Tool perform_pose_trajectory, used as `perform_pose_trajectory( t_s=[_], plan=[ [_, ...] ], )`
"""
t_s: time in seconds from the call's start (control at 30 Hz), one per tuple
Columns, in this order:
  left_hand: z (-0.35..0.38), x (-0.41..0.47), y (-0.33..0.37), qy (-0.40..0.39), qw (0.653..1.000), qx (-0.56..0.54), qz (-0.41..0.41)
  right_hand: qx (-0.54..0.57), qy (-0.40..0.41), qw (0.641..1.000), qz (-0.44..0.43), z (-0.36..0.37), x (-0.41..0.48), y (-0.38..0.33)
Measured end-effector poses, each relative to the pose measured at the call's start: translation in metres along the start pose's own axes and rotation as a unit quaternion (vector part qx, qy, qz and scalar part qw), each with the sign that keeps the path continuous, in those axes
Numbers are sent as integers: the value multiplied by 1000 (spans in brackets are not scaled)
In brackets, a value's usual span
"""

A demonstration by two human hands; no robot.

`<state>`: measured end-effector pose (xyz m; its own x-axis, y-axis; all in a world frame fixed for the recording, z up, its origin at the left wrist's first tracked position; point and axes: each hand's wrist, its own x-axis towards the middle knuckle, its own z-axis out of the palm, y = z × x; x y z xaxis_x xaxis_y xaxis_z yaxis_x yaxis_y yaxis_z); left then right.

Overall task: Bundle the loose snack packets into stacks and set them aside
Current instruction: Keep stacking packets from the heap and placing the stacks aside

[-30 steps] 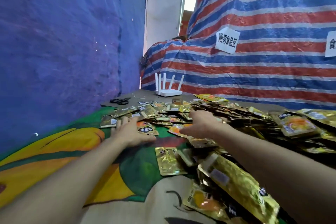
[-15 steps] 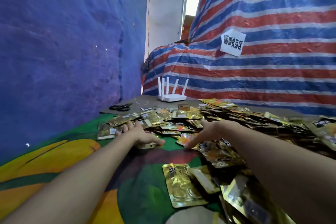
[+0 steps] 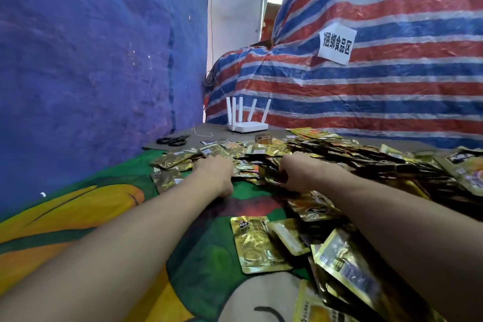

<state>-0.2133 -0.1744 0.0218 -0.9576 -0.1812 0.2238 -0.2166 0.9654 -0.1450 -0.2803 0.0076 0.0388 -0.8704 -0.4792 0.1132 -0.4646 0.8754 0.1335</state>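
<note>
Heap of gold foil snack packets (image 3: 339, 154) spread over far and right part of table, lying on green-and-yellow printed cloth (image 3: 104, 206). Left hand (image 3: 215, 175) palm down at heap's left edge, touching packets; fingers hidden, so grip cannot be told. Right hand (image 3: 300, 174) at heap's near edge, fingers curled under, seemingly gripping clump of packets. White five-antenna router (image 3: 247, 125) and black-handled scissors (image 3: 172, 140) behind heap.

A person's two arms, seen from their own viewpoint: left hand (image 3: 215, 175) and right hand (image 3: 298, 176) both bare, the forearms (image 3: 117, 243) likewise unclothed as far as they show.
</note>
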Motion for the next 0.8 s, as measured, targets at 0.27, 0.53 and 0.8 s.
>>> perform_pose_trajectory(
  t_s=[0.27, 0.53, 0.8],
  plan=[
    [-3, -15, -24, -41, 994, -86, -54, 129, -87, 987, 28, -4, -12, 3],
    [0, -31, -25, 20, 999, -44, 14, -25, -37, 999, 3, -16, -12, -19],
    [0, -48, -32, 124, 982, -137, -33, 70, 35, 997, 20, -30, -30, -20]
  ],
)
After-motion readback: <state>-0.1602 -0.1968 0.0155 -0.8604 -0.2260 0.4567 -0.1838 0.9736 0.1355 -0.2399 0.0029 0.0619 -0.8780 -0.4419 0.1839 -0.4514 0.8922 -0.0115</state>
